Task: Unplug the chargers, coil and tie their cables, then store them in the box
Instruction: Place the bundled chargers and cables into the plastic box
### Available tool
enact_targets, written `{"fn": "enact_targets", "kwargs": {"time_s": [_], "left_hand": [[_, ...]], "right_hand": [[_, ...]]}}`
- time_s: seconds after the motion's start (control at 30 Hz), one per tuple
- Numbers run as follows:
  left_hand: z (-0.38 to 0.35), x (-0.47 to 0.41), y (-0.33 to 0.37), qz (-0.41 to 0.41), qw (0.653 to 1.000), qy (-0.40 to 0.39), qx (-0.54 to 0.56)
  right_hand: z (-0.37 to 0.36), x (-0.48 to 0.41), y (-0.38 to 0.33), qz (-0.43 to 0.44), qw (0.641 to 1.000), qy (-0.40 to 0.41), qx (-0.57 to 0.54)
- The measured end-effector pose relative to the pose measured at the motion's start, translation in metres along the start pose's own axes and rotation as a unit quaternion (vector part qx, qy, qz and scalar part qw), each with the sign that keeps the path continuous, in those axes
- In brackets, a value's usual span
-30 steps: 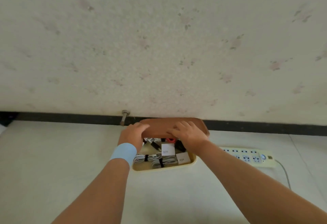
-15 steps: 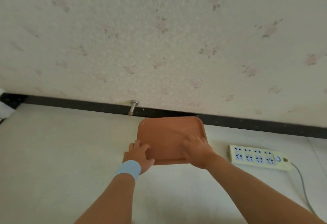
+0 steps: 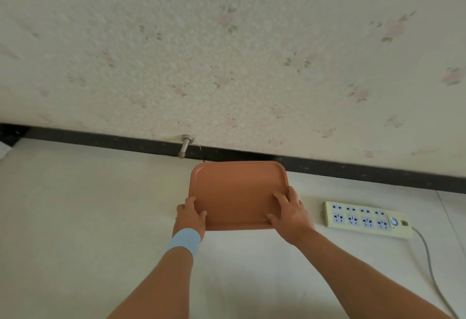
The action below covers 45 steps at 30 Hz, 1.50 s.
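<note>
Just below the middle of the frame, the terracotta lid lies flat on the pale floor. It covers the box completely, so neither the box nor the chargers can be seen. The lid's long axis runs left to right across the picture, roughly parallel to the dark baseboard that its far edge almost reaches. Both hands meet it from the near side. The left hand, with a light blue wristband, grasps the near left corner, fingers curled round the edge and thumb on top. The right hand lies on the near right corner with its fingers spread fairly straight on the lid's surface and its thumb along the front edge, pressing rather than gripping. Neither hand is closer than the other, and the far edge is untouched, so any last seating push would have to travel forward and down from these two corners. To the right of the lid, a little apart from the right hand, the cream power strip shows empty sockets, and its grey cable trails toward the lower right. The task looks all but finished.
</note>
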<state>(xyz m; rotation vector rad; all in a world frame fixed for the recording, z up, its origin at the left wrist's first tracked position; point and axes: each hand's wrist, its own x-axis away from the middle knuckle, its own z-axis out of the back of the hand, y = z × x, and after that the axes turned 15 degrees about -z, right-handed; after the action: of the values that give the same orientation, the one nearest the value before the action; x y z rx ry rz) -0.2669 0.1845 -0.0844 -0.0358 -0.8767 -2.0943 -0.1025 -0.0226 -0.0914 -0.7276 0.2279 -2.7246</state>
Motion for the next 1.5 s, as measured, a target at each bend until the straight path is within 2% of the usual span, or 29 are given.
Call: {"fn": "enact_targets", "kwargs": {"time_s": [0.07,0.17,0.27,0.33,0.4,0.57,0.73,0.87,1.0,1.1,1.33,1.5], "left_hand": [[0.001,-0.003,-0.006,-0.002,1.0,0.0,-0.005],[0.001,-0.004,-0.007,-0.029,0.99,-0.051,-0.131],[-0.002,-0.005,0.003,-0.09,0.975,-0.05,-0.197],[-0.009,-0.007,0.005,-0.132,0.964,-0.094,-0.21],[-0.017,-0.007,0.004,-0.135,0.952,-0.136,-0.238],[-0.017,-0.023,0.012,-0.123,0.933,-0.184,-0.284],[-0.006,-0.061,0.042,-0.166,0.883,-0.229,-0.374],[-0.007,-0.085,0.048,-0.194,0.852,-0.255,-0.414],[-0.006,-0.092,0.042,-0.2,0.868,-0.258,-0.374],[-0.004,-0.087,0.035,-0.204,0.877,-0.225,-0.371],[-0.004,-0.056,0.012,-0.111,0.955,-0.155,-0.229],[-0.016,-0.024,0.005,-0.081,0.978,-0.091,-0.167]], "right_hand": [[-0.001,0.0,0.004,0.023,1.0,0.005,0.012],[-0.007,0.0,0.005,0.031,0.999,0.022,0.029],[-0.008,-0.006,-0.002,0.088,0.993,0.032,0.067],[-0.002,-0.015,-0.007,0.114,0.99,0.011,0.082],[0.006,-0.025,-0.009,0.111,0.989,-0.007,0.098],[0.012,-0.048,-0.016,0.094,0.984,-0.03,0.146],[0.026,-0.061,-0.043,0.104,0.96,-0.022,0.26],[0.032,-0.068,-0.053,0.098,0.952,-0.04,0.288],[0.033,-0.072,-0.049,0.106,0.958,-0.038,0.264],[0.027,-0.073,-0.038,0.102,0.971,-0.043,0.211],[0.012,-0.058,-0.017,0.072,0.988,-0.069,0.118],[-0.006,-0.028,0.0,0.071,0.993,-0.079,0.046]]}}
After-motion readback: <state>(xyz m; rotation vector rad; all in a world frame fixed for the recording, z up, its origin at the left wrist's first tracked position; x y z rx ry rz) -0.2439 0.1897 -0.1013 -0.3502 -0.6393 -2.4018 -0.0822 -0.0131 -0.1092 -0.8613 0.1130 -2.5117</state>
